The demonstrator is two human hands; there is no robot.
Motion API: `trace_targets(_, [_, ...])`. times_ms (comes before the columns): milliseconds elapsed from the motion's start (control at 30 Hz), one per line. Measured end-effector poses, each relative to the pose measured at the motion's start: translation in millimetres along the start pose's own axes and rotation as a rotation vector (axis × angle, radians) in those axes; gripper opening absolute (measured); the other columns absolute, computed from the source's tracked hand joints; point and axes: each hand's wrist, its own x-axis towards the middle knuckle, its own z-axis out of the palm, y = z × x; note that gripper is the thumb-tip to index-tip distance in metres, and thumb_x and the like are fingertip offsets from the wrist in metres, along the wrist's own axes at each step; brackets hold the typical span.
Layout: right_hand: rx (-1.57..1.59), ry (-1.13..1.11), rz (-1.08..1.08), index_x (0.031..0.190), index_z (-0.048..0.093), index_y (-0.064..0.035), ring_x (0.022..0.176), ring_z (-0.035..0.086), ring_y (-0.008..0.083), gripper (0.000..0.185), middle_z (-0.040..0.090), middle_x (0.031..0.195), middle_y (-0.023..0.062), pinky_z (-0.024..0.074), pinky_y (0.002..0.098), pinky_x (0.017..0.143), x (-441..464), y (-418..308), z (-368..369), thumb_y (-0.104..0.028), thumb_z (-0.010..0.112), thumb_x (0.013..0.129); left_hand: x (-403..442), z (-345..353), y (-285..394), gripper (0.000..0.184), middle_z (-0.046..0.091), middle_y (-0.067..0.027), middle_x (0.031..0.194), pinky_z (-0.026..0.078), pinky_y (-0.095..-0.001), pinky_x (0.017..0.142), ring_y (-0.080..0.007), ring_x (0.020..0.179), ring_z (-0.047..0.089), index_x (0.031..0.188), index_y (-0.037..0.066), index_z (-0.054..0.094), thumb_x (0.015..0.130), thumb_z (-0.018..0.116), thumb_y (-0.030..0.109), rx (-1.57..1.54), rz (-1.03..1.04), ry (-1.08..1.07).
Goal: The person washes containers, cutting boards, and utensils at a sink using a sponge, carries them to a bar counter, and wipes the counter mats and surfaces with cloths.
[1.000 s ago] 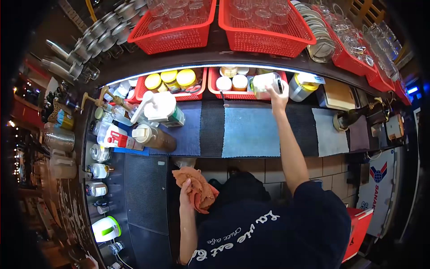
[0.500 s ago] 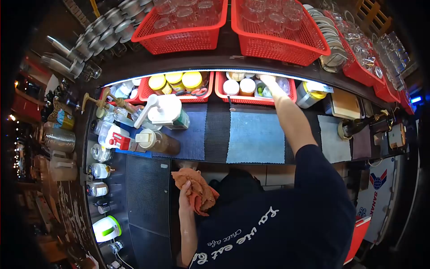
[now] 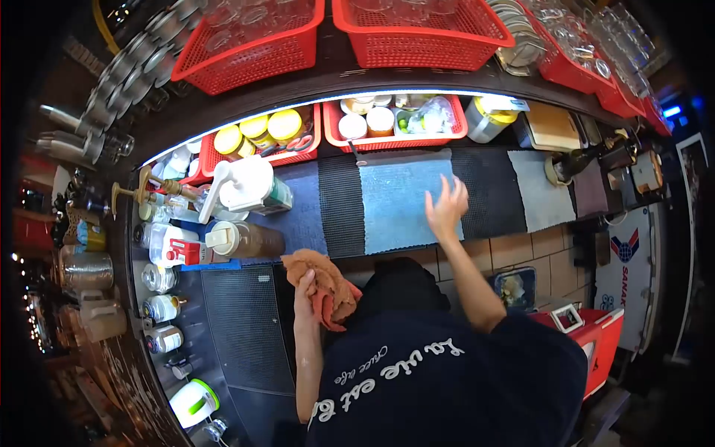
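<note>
My left hand [image 3: 307,286] is closed around a crumpled orange-brown cloth [image 3: 328,290], held low in front of my body at the counter's near edge. Over the right part of a light blue cloth mat [image 3: 398,200] is my right hand [image 3: 448,206], its fingers spread and nothing visible in them. Whether it touches the mat I cannot tell. Beyond the mat stands a red basket [image 3: 402,141] with white-lidded jars [image 3: 380,121], a clear plastic bag [image 3: 436,118] and small green items. A white pump bottle [image 3: 249,185] and a brown bottle with a cream lid [image 3: 249,240] are left of the mat.
Red baskets of glasses [image 3: 253,56] sit on the dark upper shelf [image 3: 335,82]. Yellow-lidded jars [image 3: 257,130] fill another basket below. A grey container with a yellow lid [image 3: 490,119] and a dark bottle [image 3: 577,164] stand to the right. Jars [image 3: 162,307] line the left side.
My right hand has come back from the basket under the shelf to above the light blue mat, fingers spread. The left hand still grips the cloth. The view has shifted.
</note>
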Motion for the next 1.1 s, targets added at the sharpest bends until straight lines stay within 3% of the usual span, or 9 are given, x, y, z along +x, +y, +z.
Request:
trace_targets(133, [-0.193,-0.231,0.15,0.135,0.054,-0.0141,0.121,0.041,0.0401,0.048,0.039,0.14,0.025,0.038,0.0487,0.097,-103.2,55.2,-2.0,-0.019,0.061,0.088,21.5,22.6,0.9,0.046,0.063,-0.0121,0.116,0.049,-0.0315,0.092,-0.0224,0.101,0.062,0.128,0.0,0.05,0.087,0.065,0.015,0.069,-0.068,-0.075])
trace_targets(267, [0.154,-0.159,0.128,0.105,0.069,-0.0052,0.104,0.052,0.032,0.022,0.057,0.117,0.0166,0.0435,0.0394,0.09,-115.4,76.8,-17.3,-0.006,0.058,0.086,37.8,64.4,-14.1,0.048,0.063,-0.0113,0.111,0.049,-0.0309,0.09,-0.0206,0.098,0.062,0.123,0.001,0.052,0.081,0.073,0.008,0.763,0.033,0.005])
trace_targets(433, [0.376,-0.273,0.142,0.092,0.068,-0.0016,0.094,0.055,0.0289,0.013,0.061,0.102,0.013,0.0452,0.035,0.084,-107.1,106.8,-10.2,-0.005,0.058,0.085,85.3,67.2,-40.2,0.055,0.062,-0.0106,0.111,0.048,-0.0267,0.087,-0.0188,0.097,0.061,0.121,0.002,0.053,0.073,0.078,0.006,1.164,0.228,-0.214])
trace_targets(633, [0.362,-0.413,0.06,0.082,0.065,0.0011,0.075,0.06,0.0226,0.008,0.062,0.087,0.0107,0.048,0.0296,0.068,-90.6,99.5,-68.2,-0.004,0.059,0.083,72.6,69.9,-38.2,0.052,0.062,-0.01,0.11,0.049,-0.0261,0.085,-0.0178,0.095,0.062,0.121,0.003,0.053,0.075,0.076,0.003,0.855,0.056,-0.25])
trace_targets(733, [0.521,-0.873,0.403,0.084,0.064,0.0012,0.066,0.061,0.0193,0.007,0.062,0.082,0.0099,0.049,0.0284,0.059,-60.3,81.7,-119.0,-0.003,0.059,0.084,47.7,68.4,-30.4,0.052,0.062,-0.01,0.111,0.05,-0.0267,0.085,-0.0183,0.096,0.062,0.123,0.003,0.051,0.076,0.075,0.002,0.719,-0.078,-0.151])
trace_targets(833, [1.015,-0.855,0.682,0.086,0.062,0.0004,0.056,0.062,0.0163,0.004,0.063,0.076,0.0089,0.0521,0.0277,0.05,-45.9,84.8,-105.6,-0.002,0.06,0.084,39.8,58.1,-29.6,0.052,0.062,-0.0101,0.111,0.051,-0.0272,0.085,-0.0187,0.096,0.062,0.124,0.003,0.051,0.077,0.073,0.002,0.633,-0.11,-0.122])
trace_targets(967, [1.496,-0.343,0.536,0.125,0.054,-0.0008,0.111,0.057,0.0321,0.041,0.055,0.121,0.0238,0.0493,0.0384,0.095,6.2,59.3,-57.5,-0.013,0.064,0.087,36.8,49.1,-38.0,0.052,0.062,-0.0106,0.111,0.051,-0.0283,0.085,-0.0194,0.097,0.063,0.126,0.003,0.049,0.078,0.071,0.001,0.493,-0.074,-0.159])
trace_targets(1033, [1.346,-0.279,0.376,0.138,0.048,-0.0054,0.124,0.049,0.0382,0.058,0.048,0.134,0.0279,0.0433,0.0434,0.104,22.7,44.1,-39.9,-0.023,0.069,0.087,34.8,50.0,-39.6,0.051,0.062,-0.0109,0.112,0.052,-0.0288,0.085,-0.0201,0.097,0.063,0.126,0.003,0.049,0.079,0.07,0.002,0.485,-0.049,-0.156])
trace_targets(1100, [0.584,-0.493,0.195,0.146,0.038,-0.0196,0.137,0.024,0.0471,0.085,0.025,0.148,0.0318,0.0262,0.0559,0.109,23.0,31.3,-15.7,-0.048,0.074,0.075,32.5,50.0,-39.3,0.051,0.062,-0.0112,0.112,0.052,-0.0294,0.086,-0.0208,0.097,0.063,0.127,0.003,0.048,0.081,0.069,0.003,0.476,-0.018,-0.146])
